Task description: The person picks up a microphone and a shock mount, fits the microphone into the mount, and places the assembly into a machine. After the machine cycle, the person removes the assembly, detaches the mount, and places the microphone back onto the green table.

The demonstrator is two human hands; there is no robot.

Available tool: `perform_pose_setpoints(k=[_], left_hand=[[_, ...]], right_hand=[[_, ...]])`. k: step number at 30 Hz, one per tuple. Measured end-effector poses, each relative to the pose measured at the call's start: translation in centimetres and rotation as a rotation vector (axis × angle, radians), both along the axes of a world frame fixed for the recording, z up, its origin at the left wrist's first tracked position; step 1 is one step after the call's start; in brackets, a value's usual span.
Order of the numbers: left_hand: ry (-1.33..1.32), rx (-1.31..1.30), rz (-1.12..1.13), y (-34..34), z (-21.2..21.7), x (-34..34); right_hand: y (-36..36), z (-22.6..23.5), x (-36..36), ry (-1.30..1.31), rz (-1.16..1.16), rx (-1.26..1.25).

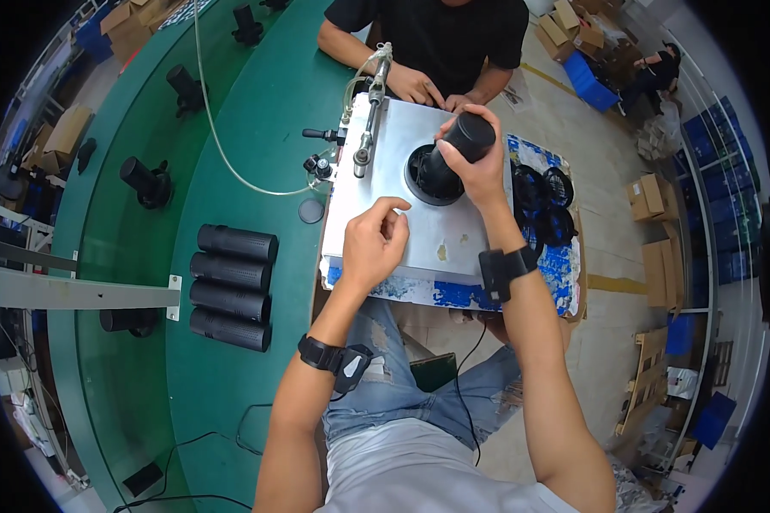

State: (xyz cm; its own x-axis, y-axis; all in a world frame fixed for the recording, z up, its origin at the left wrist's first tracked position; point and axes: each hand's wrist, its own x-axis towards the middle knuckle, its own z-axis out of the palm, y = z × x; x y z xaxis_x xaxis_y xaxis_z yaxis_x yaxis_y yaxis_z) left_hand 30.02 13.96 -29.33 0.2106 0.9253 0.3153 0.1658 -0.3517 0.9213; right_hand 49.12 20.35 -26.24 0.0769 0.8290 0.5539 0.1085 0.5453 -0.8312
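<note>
My right hand [481, 162] is wrapped round a black cylindrical housing [475, 130], tilted over a round black ringed base [435, 190] on the metal-topped fixture [393, 137]. Whether the housing is joined to the base I cannot tell. My left hand [376, 241] hovers over the plate's near left part, fingers loosely curled in, and nothing shows in them. A metal air cylinder with a clear tube [371, 120] stands along the fixture's left side. Black round ringed parts [546, 201] lie together at the fixture's right.
Several black ribbed cylinders [231, 286] lie in a row on the green bench [222, 188], near a small dark disc [310, 211]. Finished-looking black units [148, 181] stand along a green belt. Across the fixture, a person [441, 51] in black rests both hands at its far edge.
</note>
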Motion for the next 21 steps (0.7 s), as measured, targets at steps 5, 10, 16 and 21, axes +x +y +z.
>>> perform_pose_setpoints(k=[5,10,16,21], left_hand=[[-0.152,-0.098,-0.010,0.0,-0.8,-0.4],[-0.432,-0.362,-0.201,0.9,-0.7,-2.1],[-0.507,-0.377,-0.183,1.1,-0.4,-1.8],[-0.604,-0.408,-0.124,1.4,0.1,-2.8]], right_hand=[[-1.6,-1.5,-3.2,-0.122,-0.338,0.047],[0.1,1.6,0.5,-0.184,0.010,-0.220],[0.1,-1.6,-1.2,-0.106,-0.272,-0.011],[1.0,-1.8,-1.5,-0.200,-0.290,-0.061]])
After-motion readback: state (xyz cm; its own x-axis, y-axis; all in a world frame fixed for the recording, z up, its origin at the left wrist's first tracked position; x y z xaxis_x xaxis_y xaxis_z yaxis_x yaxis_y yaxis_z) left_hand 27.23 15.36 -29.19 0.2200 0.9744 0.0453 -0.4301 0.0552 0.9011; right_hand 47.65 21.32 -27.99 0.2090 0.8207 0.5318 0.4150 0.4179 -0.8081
